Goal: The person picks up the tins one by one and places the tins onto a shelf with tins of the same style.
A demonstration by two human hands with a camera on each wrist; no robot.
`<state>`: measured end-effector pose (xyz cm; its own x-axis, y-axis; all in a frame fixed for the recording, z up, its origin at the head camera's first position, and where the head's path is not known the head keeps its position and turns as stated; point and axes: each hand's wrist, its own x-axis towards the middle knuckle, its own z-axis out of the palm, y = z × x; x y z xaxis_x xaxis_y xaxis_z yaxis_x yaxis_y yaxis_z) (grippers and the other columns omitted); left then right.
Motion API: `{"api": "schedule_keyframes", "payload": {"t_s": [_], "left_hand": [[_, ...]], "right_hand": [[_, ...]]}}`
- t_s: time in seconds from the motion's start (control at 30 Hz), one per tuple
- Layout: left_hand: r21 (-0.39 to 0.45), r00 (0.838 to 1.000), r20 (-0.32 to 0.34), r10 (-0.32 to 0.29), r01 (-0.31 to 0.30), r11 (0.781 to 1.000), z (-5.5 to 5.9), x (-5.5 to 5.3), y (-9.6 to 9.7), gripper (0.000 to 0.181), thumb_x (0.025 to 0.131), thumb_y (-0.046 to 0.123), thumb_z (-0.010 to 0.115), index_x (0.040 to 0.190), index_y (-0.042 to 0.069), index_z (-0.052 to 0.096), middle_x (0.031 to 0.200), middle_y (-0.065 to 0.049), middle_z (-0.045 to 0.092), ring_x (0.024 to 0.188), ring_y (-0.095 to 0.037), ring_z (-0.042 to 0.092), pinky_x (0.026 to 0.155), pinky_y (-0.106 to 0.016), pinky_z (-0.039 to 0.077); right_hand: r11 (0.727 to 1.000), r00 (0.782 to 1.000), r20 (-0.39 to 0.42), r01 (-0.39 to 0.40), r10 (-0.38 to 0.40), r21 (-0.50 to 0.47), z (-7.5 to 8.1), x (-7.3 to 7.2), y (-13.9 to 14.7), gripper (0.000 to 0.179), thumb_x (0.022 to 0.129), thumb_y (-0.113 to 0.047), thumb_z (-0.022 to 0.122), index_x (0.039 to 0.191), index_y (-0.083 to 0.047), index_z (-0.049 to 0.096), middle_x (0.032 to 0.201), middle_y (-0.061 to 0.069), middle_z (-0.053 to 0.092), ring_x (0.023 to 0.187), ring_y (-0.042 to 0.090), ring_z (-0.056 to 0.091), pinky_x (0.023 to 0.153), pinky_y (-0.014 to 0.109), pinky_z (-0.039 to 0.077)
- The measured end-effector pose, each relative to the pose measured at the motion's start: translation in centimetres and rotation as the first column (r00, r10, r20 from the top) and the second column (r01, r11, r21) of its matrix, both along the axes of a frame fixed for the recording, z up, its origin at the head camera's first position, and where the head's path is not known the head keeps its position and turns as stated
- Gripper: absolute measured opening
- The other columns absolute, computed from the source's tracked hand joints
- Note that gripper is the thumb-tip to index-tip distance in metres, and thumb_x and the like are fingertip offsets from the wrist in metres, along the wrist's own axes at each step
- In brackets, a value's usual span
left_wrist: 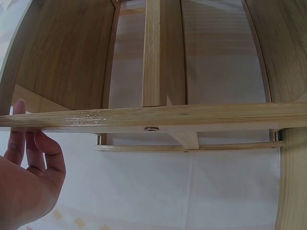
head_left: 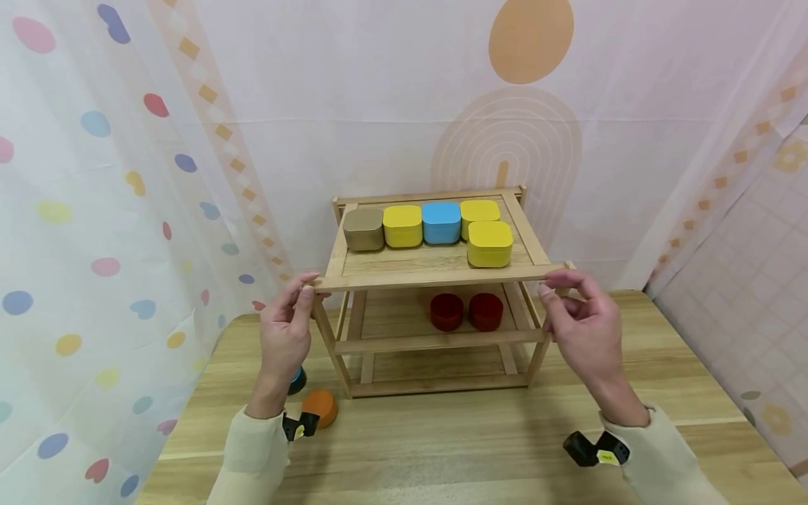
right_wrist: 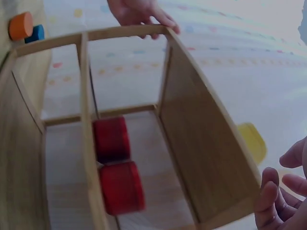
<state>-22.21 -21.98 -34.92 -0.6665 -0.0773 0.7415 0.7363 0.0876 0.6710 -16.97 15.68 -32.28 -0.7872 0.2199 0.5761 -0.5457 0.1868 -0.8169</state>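
A three-tier wooden shelf rack (head_left: 435, 345) stands on the table. My left hand (head_left: 287, 326) grips the front left corner of its top tier; the left wrist view shows fingers above and below the side rail. At the front right corner, my right hand (head_left: 583, 326) pinches the frame between thumb and fingers. On the top tier sit a gold-brown box (head_left: 364, 230), a yellow box (head_left: 402, 226), a blue box (head_left: 441, 223) and another yellow box (head_left: 480, 210) in a row. One more yellow box (head_left: 489, 245) is in front at the right. Two red round tins (head_left: 447, 313) share the middle tier.
An orange round tin (head_left: 320, 407) lies on the wooden table (head_left: 435, 449) left of the rack, close to my left wrist. Behind it is a blue and black tin (head_left: 297, 381), partly hidden by the forearm. Patterned curtains (head_left: 353, 84) hang behind and at both sides.
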Motion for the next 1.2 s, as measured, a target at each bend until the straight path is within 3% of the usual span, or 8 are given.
{"api": "schedule_keyframes", "payload": {"t_s": [0.2,0.33,0.43,0.63,0.8,0.93,1.1,1.2], "left_hand": [[-0.016,1.000,0.000,0.016,-0.016,1.000,0.0,0.0,0.0,0.027,0.101,-0.004,0.049,0.123,-0.005,0.064,0.093,0.005,0.073,0.086,-0.007,0.068,0.064,-0.018,0.042],[-0.007,1.000,0.006,0.008,-0.008,1.000,0.2,0.1,-0.1,0.027,0.101,-0.003,0.050,0.123,-0.004,0.065,0.093,0.004,0.073,0.089,-0.008,0.069,0.070,-0.017,0.047],[-0.001,1.000,0.007,0.003,-0.003,1.000,0.2,0.1,-0.1,0.027,0.101,-0.002,0.050,0.123,-0.004,0.065,0.093,0.003,0.073,0.089,-0.008,0.069,0.072,-0.017,0.048],[-0.013,1.000,0.012,0.017,-0.017,1.000,0.1,0.1,-0.1,0.027,0.101,-0.003,0.049,0.123,-0.004,0.065,0.093,0.005,0.073,0.088,-0.007,0.069,0.067,-0.018,0.045],[-0.017,1.000,0.009,0.021,-0.021,1.000,0.0,0.0,0.0,0.026,0.101,-0.004,0.049,0.122,-0.006,0.064,0.092,0.005,0.073,0.086,-0.006,0.068,0.061,-0.020,0.040],[-0.012,1.000,0.003,0.021,-0.021,1.000,-0.1,0.0,-0.1,0.025,0.101,-0.004,0.049,0.121,-0.009,0.063,0.092,0.006,0.073,0.086,-0.007,0.068,0.062,-0.019,0.041],[-0.018,1.000,0.003,0.030,-0.030,0.999,0.0,0.0,0.0,0.025,0.101,-0.001,0.050,0.121,-0.012,0.061,0.092,0.006,0.073,0.086,-0.007,0.068,0.065,-0.019,0.043],[-0.026,0.999,0.006,0.041,-0.041,0.999,0.0,-0.1,0.1,0.025,0.101,0.000,0.051,0.121,-0.009,0.063,0.091,0.005,0.073,0.086,-0.007,0.068,0.065,-0.019,0.043]], "right_hand": [[0.995,0.992,-0.119,0.027,-0.039,-0.098,0.6,-0.5,1.7,0.017,0.090,0.008,0.064,0.104,0.015,0.060,0.084,0.000,0.062,0.043,0.006,0.046,0.040,0.020,0.032],[0.987,0.982,-0.162,0.074,-0.097,-0.144,0.8,-1.6,2.4,0.013,0.087,0.008,0.066,0.099,0.013,0.062,0.080,0.000,0.060,0.056,0.007,0.047,0.047,0.019,0.032],[0.988,0.980,-0.159,0.107,-0.124,-0.108,0.9,-2.4,2.6,0.014,0.087,0.009,0.065,0.101,0.007,0.064,0.085,0.000,0.057,0.068,0.011,0.046,0.059,0.018,0.035],[0.999,0.989,-0.141,0.037,-0.038,-0.011,0.2,-3.9,2.4,0.022,0.091,0.009,0.062,0.112,0.008,0.061,0.101,-0.003,0.050,0.088,0.013,0.045,0.079,0.023,0.034],[1.000,0.994,-0.108,-0.024,0.025,0.017,-0.6,-4.6,2.1,0.023,0.096,0.004,0.058,0.119,0.009,0.060,0.107,-0.004,0.052,0.097,0.011,0.047,0.077,0.021,0.033],[0.998,0.996,-0.068,-0.065,0.064,-0.015,-1.1,-4.9,1.7,0.026,0.100,-0.003,0.055,0.121,0.011,0.057,0.108,-0.002,0.055,0.087,0.010,0.047,0.073,0.020,0.036],[0.985,0.990,-0.076,-0.124,0.115,-0.121,-1.5,-5.2,1.4,0.024,0.101,-0.008,0.055,0.114,0.013,0.058,0.089,0.002,0.059,0.073,0.013,0.053,0.070,0.021,0.047],[0.972,0.984,-0.107,-0.156,0.139,-0.175,-1.8,-5.4,1.3,0.023,0.101,-0.008,0.054,0.111,0.014,0.057,0.077,0.005,0.059,0.065,0.013,0.056,0.065,0.022,0.049]]}}
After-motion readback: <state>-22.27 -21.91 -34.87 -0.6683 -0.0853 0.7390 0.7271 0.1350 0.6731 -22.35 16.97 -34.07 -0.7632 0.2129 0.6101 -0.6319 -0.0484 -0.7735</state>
